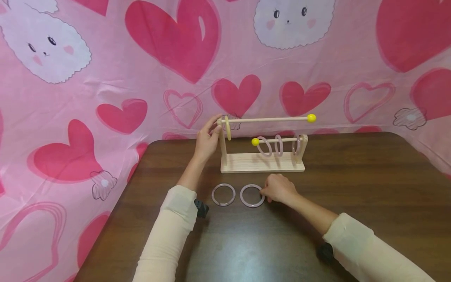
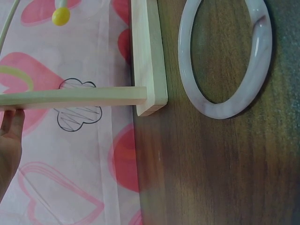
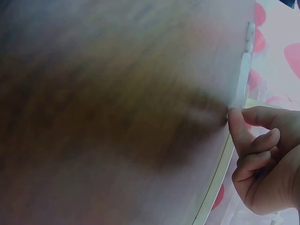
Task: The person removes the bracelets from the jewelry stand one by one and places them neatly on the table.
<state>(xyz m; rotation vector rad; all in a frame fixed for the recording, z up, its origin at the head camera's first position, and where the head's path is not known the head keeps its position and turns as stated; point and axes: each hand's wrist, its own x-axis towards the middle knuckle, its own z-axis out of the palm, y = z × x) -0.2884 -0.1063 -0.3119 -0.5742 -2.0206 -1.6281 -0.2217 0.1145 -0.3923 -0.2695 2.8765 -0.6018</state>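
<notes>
While the left hand (image 1: 208,143) grips the stand (image 1: 262,162), the right hand (image 1: 280,188) pinches a pale ring (image 1: 241,195) by its rim. It lies on the table (image 1: 239,239) in front of the stand, well in from the side edges.

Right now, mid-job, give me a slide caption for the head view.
Left hand holds a wooden stand; right hand pinches a pale ring on the table, another ring beside it.
</notes>
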